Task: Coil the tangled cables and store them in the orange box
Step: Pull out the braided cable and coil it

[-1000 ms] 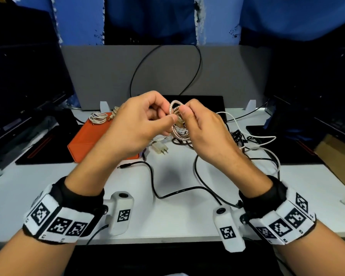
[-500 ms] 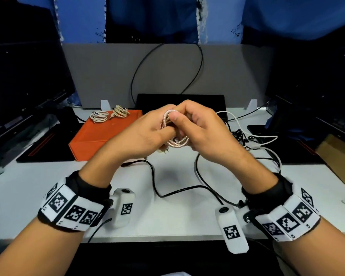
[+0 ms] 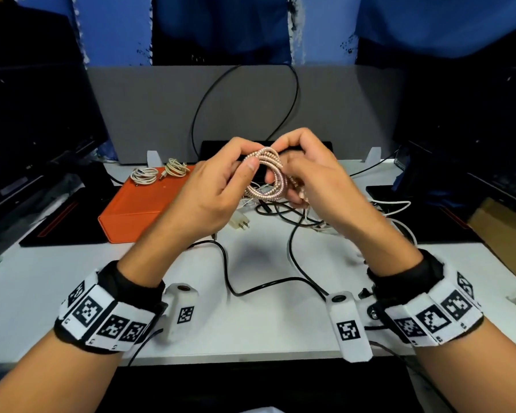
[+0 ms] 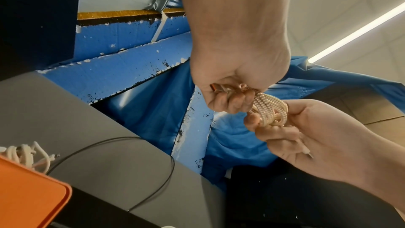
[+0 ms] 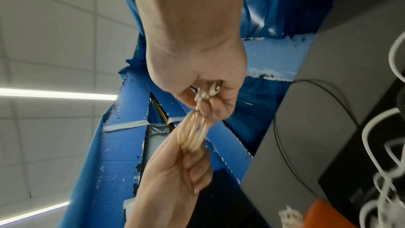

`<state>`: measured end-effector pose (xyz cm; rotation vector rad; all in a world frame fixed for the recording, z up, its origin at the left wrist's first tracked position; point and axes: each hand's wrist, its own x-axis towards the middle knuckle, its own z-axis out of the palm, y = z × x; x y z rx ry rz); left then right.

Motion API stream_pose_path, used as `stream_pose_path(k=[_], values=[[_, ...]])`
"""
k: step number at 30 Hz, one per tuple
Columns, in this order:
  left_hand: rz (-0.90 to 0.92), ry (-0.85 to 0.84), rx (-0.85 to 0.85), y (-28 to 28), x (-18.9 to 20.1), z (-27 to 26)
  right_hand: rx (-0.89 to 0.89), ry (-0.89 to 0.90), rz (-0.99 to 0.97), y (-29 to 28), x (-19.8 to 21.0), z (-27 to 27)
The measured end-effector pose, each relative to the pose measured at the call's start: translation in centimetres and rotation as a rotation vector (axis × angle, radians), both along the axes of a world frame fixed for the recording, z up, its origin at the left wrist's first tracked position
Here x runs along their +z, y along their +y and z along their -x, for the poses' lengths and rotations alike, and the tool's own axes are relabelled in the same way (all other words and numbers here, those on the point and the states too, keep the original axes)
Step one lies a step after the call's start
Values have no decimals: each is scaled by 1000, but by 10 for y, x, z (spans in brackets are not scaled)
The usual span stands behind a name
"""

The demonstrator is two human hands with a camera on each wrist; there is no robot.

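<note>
A pinkish spiral-wrapped cable, wound into a small coil (image 3: 269, 177), is held up above the table between both hands. My left hand (image 3: 248, 163) pinches the coil's left side with thumb on top; in the left wrist view its fingers (image 4: 232, 103) curl over the coil (image 4: 270, 110). My right hand (image 3: 283, 163) grips the right side, fingers curled round the loops; one cable end shows in its palm (image 5: 213, 89). The orange box (image 3: 137, 204) lies closed at the left with two coiled light cables (image 3: 145, 175) (image 3: 177, 167) on its lid.
A tangle of black and white cables (image 3: 310, 217) lies under the right hand. A white plug (image 3: 239, 225) sits beside the box, and a black cable (image 3: 251, 289) trails toward the front edge. Dark monitors flank both sides; a grey partition (image 3: 161, 114) closes the back.
The hands have drawn slightly apart, so more of the coil shows between them. My left thumb now lies on the coil's left edge and my right fingers hook its right side.
</note>
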<state>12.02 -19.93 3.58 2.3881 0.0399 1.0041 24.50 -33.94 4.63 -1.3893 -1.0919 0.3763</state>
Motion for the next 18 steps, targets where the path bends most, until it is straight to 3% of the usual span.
stream_pose_path(k=[4, 8, 10, 12, 14, 18], values=[[-19, 10, 34, 6, 2, 3, -147, -642, 252, -17, 10, -17], [38, 35, -17, 5, 3, 2, -302, -985, 251, -21, 12, -26], [192, 23, -119, 5, 2, 0, -423, -1134, 172, -14, 7, -28], [341, -11, -217, 3, 2, -2, -506, -1118, 52, -8, 1, -26], [388, -38, -266, 0, 3, -3, -495, -988, -84, -2, -5, -19], [289, -83, -255, -1, 3, 0, -303, -330, -289, 5, -7, -2]])
